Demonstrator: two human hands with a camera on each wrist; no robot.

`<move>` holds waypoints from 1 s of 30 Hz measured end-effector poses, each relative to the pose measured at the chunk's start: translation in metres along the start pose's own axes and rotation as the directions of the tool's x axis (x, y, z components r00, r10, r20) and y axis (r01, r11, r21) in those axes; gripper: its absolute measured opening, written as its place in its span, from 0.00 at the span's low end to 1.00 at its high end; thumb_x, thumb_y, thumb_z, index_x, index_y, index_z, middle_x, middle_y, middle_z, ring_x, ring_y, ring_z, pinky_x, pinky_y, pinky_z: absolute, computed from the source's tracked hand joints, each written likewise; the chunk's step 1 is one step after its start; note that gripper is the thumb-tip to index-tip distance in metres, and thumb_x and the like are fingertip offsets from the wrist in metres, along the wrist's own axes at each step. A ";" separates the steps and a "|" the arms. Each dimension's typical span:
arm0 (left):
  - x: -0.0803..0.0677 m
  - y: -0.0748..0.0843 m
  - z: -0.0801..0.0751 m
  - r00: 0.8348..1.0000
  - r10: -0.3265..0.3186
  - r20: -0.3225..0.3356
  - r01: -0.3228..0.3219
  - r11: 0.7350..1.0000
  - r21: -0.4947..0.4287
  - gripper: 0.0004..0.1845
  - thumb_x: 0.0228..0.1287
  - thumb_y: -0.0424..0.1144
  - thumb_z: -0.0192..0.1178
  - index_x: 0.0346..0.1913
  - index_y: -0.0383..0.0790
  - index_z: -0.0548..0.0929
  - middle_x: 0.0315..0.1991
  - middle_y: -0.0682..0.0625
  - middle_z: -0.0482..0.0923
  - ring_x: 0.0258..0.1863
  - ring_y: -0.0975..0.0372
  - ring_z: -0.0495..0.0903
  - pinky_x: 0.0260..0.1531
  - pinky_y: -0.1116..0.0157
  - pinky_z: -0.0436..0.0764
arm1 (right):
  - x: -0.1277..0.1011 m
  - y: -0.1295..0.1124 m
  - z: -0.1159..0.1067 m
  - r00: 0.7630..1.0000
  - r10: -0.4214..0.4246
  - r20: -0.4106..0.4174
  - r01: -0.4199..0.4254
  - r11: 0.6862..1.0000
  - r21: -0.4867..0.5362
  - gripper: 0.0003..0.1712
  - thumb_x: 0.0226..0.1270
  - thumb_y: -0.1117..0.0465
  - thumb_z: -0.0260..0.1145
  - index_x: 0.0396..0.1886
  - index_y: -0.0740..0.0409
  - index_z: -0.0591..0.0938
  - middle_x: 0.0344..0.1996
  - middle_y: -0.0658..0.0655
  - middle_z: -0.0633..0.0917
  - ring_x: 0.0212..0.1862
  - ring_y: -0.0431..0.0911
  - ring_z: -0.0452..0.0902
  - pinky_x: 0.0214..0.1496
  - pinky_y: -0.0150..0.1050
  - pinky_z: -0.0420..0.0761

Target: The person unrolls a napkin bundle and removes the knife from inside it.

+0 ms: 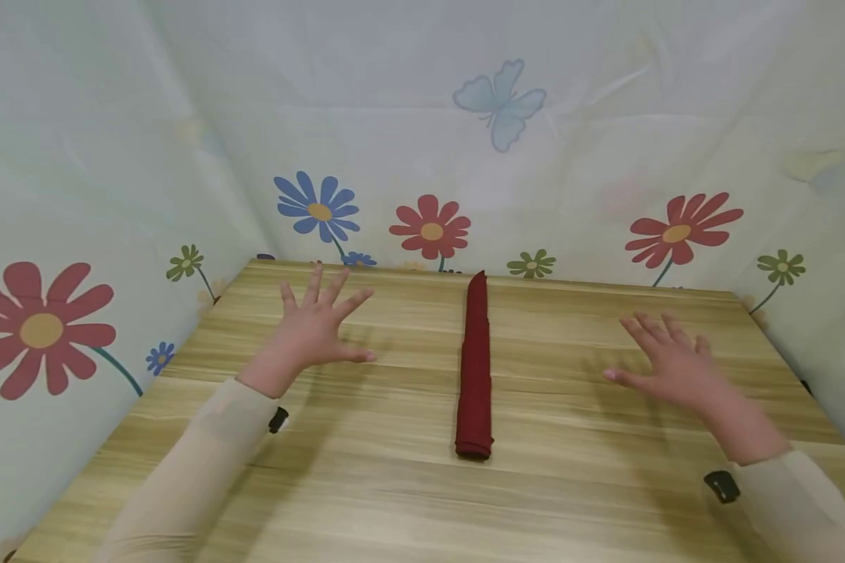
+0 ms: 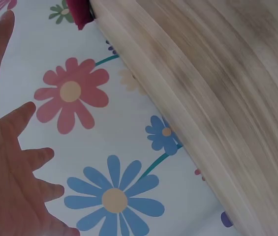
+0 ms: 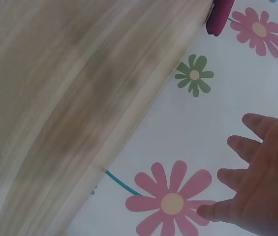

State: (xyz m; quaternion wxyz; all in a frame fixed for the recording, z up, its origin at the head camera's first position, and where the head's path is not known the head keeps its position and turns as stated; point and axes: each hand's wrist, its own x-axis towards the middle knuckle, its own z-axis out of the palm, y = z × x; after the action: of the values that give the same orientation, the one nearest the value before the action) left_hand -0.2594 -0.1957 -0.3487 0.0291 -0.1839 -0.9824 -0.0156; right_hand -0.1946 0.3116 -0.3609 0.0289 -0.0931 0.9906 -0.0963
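Fingers spread on left hand (image 1: 310, 332) and right hand (image 1: 672, 361); rolled red cloth (image 1: 475, 367) between.

Looks to me like staged recording booth, not lived-in room. Light wood-grain laminate table (image 1: 394, 485) boxed in on three sides by pale plastic sheeting backdrop (image 1: 366, 109), wrinkled and glossy, meeting table edges directly. Sheeting printed with cartoon flowers: red daisy with yellow centre (image 1: 431, 228), blue daisy (image 1: 318, 209), small green ones, plus pale blue butterfly (image 1: 501, 102). My wrist views show same printed sheet just past table edge (image 2: 178, 132). I see no furniture, appliances or room walls beyond it.
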 end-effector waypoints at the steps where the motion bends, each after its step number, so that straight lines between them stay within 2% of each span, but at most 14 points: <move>1: 0.000 0.001 0.001 1.000 -0.001 0.001 0.001 1.000 0.000 0.58 0.48 0.74 0.70 0.81 0.59 0.58 0.85 0.39 0.40 0.82 0.32 0.32 0.66 0.17 0.37 | 0.000 -0.001 0.002 1.000 -0.004 -0.006 0.004 1.000 0.002 0.60 0.64 0.29 0.64 0.81 0.61 0.55 0.79 0.75 0.55 0.79 0.78 0.39 0.66 0.88 0.44; 8: 0.002 0.009 0.007 1.000 0.011 0.016 -0.011 1.000 -0.016 0.55 0.53 0.73 0.68 0.81 0.58 0.59 0.85 0.39 0.44 0.82 0.33 0.36 0.68 0.19 0.42 | 0.001 -0.007 0.013 0.999 -0.034 -0.026 0.033 0.999 -0.022 0.55 0.66 0.31 0.65 0.80 0.61 0.59 0.77 0.74 0.60 0.77 0.77 0.49 0.65 0.87 0.51; 14: 0.000 0.016 0.011 1.000 0.018 0.002 -0.018 1.000 -0.024 0.54 0.53 0.72 0.68 0.80 0.57 0.61 0.84 0.40 0.48 0.83 0.34 0.39 0.69 0.20 0.44 | 0.004 -0.016 0.023 0.997 -0.061 -0.040 0.061 0.998 -0.002 0.52 0.68 0.33 0.64 0.80 0.61 0.61 0.77 0.74 0.62 0.76 0.75 0.54 0.67 0.84 0.56; 23: 0.001 0.028 0.015 0.998 0.061 -0.035 -0.062 0.998 -0.027 0.48 0.58 0.70 0.66 0.78 0.55 0.65 0.81 0.41 0.57 0.81 0.37 0.52 0.71 0.25 0.54 | 0.004 -0.027 0.028 0.989 -0.125 -0.083 0.128 0.991 0.030 0.45 0.69 0.39 0.67 0.74 0.63 0.70 0.74 0.74 0.68 0.72 0.74 0.64 0.66 0.77 0.67; 30: 0.004 0.037 0.013 0.994 0.090 -0.067 -0.092 0.995 -0.037 0.40 0.61 0.65 0.67 0.73 0.50 0.74 0.76 0.42 0.68 0.78 0.41 0.63 0.72 0.30 0.62 | 0.006 -0.038 0.027 0.983 -0.154 -0.096 0.162 0.983 0.085 0.40 0.70 0.44 0.68 0.72 0.64 0.72 0.72 0.74 0.72 0.71 0.73 0.68 0.68 0.70 0.72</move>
State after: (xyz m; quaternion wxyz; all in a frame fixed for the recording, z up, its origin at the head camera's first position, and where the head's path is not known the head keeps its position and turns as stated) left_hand -0.2501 -0.1596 -0.3610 0.0585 -0.2284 -0.9710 -0.0398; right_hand -0.1919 0.2689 -0.3800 -0.0189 -0.1656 0.9749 -0.1478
